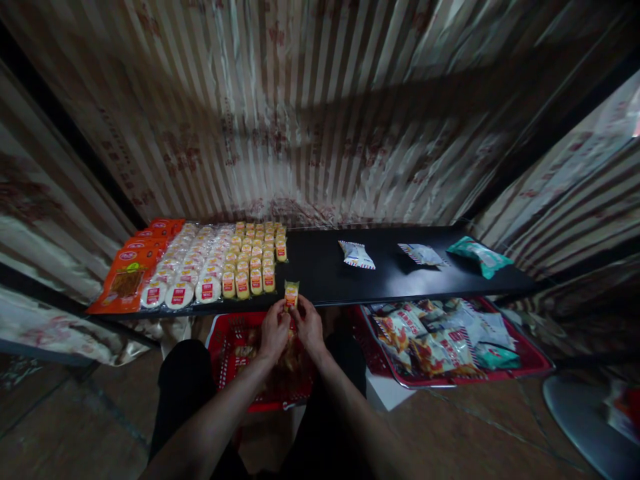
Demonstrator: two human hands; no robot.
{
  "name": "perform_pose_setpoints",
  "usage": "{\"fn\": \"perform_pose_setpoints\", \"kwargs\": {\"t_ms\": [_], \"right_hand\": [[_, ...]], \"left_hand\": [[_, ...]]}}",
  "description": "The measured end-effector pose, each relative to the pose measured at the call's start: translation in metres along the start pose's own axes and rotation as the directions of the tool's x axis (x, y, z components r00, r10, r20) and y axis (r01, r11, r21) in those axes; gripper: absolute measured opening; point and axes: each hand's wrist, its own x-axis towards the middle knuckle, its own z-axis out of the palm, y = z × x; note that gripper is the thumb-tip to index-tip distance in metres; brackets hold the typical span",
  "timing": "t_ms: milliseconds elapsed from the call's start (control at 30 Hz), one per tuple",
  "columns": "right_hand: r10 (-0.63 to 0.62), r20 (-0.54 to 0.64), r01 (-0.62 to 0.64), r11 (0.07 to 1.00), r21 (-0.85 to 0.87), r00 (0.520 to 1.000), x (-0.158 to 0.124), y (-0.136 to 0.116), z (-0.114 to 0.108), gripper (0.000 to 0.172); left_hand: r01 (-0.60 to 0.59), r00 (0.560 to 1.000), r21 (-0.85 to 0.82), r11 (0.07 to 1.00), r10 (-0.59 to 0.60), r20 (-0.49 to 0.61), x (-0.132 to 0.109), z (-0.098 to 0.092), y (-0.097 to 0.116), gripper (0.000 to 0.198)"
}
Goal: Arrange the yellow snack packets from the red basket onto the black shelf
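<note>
Left hand [274, 331] and right hand [310, 327] are pinched shut on one yellow pack [291, 293], held at the shelf [325, 273] edge. Below them, snacks are kept in a red basket [225, 353]. Bags are piled in a red tray [535, 360]. Farther back, rows [240, 260] of packs are lined up.

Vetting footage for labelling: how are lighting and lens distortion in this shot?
Head view: dim overall, snack rows best lit; wide lens bows the black shelf and striped curtain; left hand and right hand pinching the small yellow packet are readable.
</note>
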Motion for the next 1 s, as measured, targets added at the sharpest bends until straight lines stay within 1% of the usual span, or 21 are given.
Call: {"fn": "perform_pose_setpoints", "kwargs": {"t_ms": [233,400,533,800,900,1000], "right_hand": [[-0.024,0.011,0.024,0.999,0.022,1.000,0.029,0.001,0.002,0.040],[-0.066,-0.009,0.066,0.998,-0.021,0.998,0.049,0.004,0.004,0.037],[-0.083,-0.014,0.082,0.994,-0.071,0.996,0.058,0.009,0.008,0.037],[-0.027,-0.039,0.024,0.996,-0.082,0.999,0.071,0.018,0.017,0.036],[-0.025,-0.035,0.023,0.998,-0.062,0.999,0.078,0.021,0.020,0.037],[-0.028,-0.044,0.027,1.000,-0.005,0.999,0.084,0.023,0.022,0.038]], "left_hand": [[-0.001,0.999,-0.004,1.000,0.002,0.043,0.020,0.007,0.016,0.040],[-0.001,1.000,0.051,0.999,0.000,0.006,0.033,0.018,0.021,0.038],[0.029,1.000,0.075,0.997,-0.029,-0.004,0.039,0.026,0.022,0.041],[0.065,0.997,0.153,0.986,-0.070,0.031,0.051,0.032,0.024,0.050],[0.058,0.997,0.161,0.985,-0.066,0.046,0.057,0.034,0.022,0.051],[0.049,0.998,0.135,0.990,-0.053,0.033,0.063,0.039,0.018,0.050]]}}
